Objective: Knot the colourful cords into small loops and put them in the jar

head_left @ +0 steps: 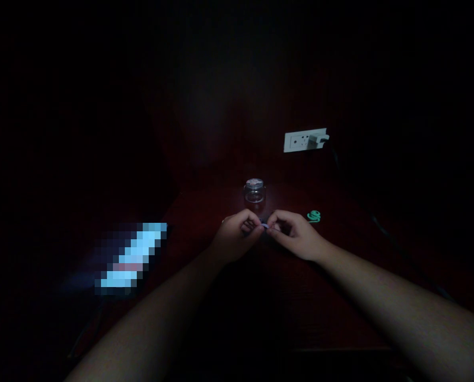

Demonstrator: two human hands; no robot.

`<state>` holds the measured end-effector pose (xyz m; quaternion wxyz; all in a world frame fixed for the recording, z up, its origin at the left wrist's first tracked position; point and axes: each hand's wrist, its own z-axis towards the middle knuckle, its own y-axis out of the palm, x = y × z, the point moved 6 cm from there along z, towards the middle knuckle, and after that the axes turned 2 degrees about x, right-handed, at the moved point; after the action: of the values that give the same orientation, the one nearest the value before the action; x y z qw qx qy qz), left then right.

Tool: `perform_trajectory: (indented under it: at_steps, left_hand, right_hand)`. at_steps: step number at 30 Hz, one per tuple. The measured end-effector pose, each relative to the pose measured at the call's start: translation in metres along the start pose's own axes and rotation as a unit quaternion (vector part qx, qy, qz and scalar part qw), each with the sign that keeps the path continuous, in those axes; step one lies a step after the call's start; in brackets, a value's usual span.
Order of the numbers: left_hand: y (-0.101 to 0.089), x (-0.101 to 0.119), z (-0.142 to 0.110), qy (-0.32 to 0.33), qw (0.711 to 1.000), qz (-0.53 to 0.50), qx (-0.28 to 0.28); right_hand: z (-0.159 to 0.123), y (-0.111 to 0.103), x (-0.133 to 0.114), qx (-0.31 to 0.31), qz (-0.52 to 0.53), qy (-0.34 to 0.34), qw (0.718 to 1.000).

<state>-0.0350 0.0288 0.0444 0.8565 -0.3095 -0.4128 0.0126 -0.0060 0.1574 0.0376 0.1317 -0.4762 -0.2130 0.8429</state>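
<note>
My left hand point(239, 233) and my right hand point(295, 233) meet over the dark red table. Both are closed in a pinch, thumb against forefinger. Between their fingertips is a small pale lilac strip point(264, 226), slightly curved; its material is too dim to make out. Just beyond the hands stands a small clear glass jar point(255, 195) with a patterned lid on top. To the right of my right hand lies a curled green strip point(314, 215), touched by neither hand.
A glowing screen point(135, 260), pixelated, lies left of my left forearm. On the back wall is a white socket plate point(305, 140) with a plug in it, and a dark cable point(384, 228) runs down the right side. The surroundings are very dark.
</note>
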Motion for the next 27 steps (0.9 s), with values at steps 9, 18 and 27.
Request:
perform_trajectory:
  at_steps: [9, 18, 27]
  left_hand:
    - [0.0025, -0.0009, -0.0006, 0.003, 1.000, -0.016, -0.014]
    - [0.0052, -0.0016, -0.0028, 0.008, 0.999, -0.034, -0.038]
    - [0.0036, -0.0034, -0.0014, 0.005, 1.000, -0.014, -0.022]
  right_hand:
    - [-0.0003, -0.0028, 0.0005, 0.017, -0.032, 0.008, 0.999]
    - [0.0021, -0.0033, 0.0011, 0.033, -0.047, 0.006, 0.998]
    - [0.0016, -0.0030, 0.0014, 0.030, -0.033, 0.010, 0.999]
